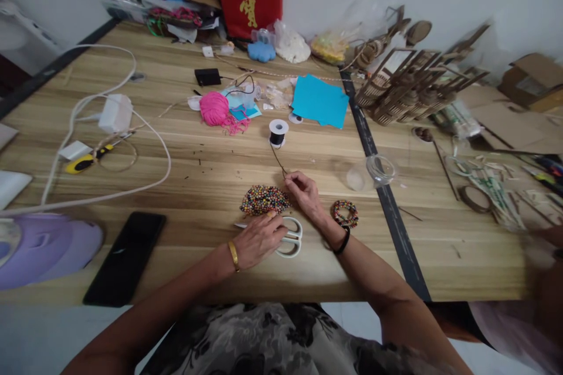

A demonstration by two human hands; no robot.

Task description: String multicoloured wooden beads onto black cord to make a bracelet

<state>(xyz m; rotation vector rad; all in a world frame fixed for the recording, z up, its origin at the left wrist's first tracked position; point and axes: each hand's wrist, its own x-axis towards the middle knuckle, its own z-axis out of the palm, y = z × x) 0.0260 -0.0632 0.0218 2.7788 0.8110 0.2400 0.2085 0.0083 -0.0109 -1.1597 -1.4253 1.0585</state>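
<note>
A black cord (277, 157) runs from a white spool (278, 128) down to my right hand (304, 194), whose thumb and fingertips pinch it. My left hand (260, 240) lies palm down, fingers curled together at the near edge of a heap of small multicoloured beads (262, 199). Whether a bead is between those fingertips is hidden. Partly under the left hand are scissors with white handles (291, 250), their blade tip showing to the left. A coiled beaded bracelet (345, 214) rests on the table just right of my right wrist.
Pink yarn (214, 108) and blue sheets (320, 100) lie behind the spool. At left are a black phone (125, 259), a white cable (165, 146) and a yellow-handled cutter (80, 164). Clear round containers (380, 169) and wooden models (409, 90) stand right. Another person's arm (549, 235) shows far right.
</note>
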